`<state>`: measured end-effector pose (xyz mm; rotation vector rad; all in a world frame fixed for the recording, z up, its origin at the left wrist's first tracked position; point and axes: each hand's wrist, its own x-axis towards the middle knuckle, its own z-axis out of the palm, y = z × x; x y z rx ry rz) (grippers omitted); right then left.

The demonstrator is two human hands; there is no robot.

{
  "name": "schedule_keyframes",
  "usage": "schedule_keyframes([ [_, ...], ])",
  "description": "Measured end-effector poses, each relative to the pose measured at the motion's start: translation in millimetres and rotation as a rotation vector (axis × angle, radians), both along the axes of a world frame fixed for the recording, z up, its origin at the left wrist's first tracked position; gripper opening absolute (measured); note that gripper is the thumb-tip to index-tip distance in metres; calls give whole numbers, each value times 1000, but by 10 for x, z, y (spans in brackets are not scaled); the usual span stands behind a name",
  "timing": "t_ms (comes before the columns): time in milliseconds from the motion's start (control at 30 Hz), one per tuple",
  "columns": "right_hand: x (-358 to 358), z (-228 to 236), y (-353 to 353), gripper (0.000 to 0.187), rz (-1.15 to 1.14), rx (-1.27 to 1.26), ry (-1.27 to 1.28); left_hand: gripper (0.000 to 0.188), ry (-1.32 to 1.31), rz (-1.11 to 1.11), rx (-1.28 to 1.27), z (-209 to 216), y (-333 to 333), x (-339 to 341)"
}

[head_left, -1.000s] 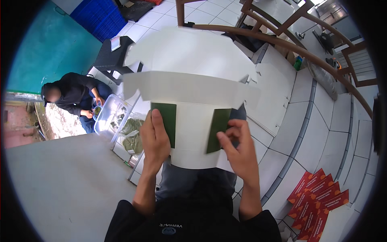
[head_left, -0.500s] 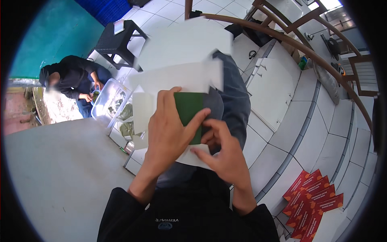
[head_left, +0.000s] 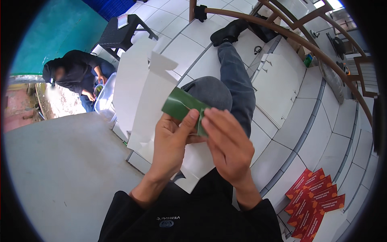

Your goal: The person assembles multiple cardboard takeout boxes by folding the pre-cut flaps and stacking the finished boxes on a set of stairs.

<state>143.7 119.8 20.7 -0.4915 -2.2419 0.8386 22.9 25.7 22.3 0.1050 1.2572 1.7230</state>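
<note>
A person's left hand (head_left: pixel 169 141) pinches a green piece (head_left: pixel 177 104) between thumb and fingers near a bent knee (head_left: pixel 207 93), over a white cardboard sheet (head_left: pixel 137 107); the right hand (head_left: pixel 230 149) touches its right end, fingers extended, grip unclear. Red printed sheets (head_left: pixel 313 201) overlap on tiled steps (head_left: pixel 312 108).

Green panel (head_left: pixel 177 102): partly hidden behind left hand (head_left: pixel 167 147) and right hand (head_left: pixel 230 147), the latter blurred. Blue crate (head_left: pixel 111 7) (upper left): cut off by top edge.
</note>
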Motion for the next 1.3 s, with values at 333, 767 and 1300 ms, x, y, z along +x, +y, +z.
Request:
schedule_keyframes([
  [333, -61, -45, -145, 35, -67, -131, 39, 20, 98, -37, 100, 70, 27, 95],
  [767, 85, -93, 86, 25, 282, -733, 225, 45, -387, -231, 440, -55, -312, -80],
  [1300, -22, -116, -283, 20, 107, -876, 46, 19, 846, -77, 189, 14, -229, 22],
])
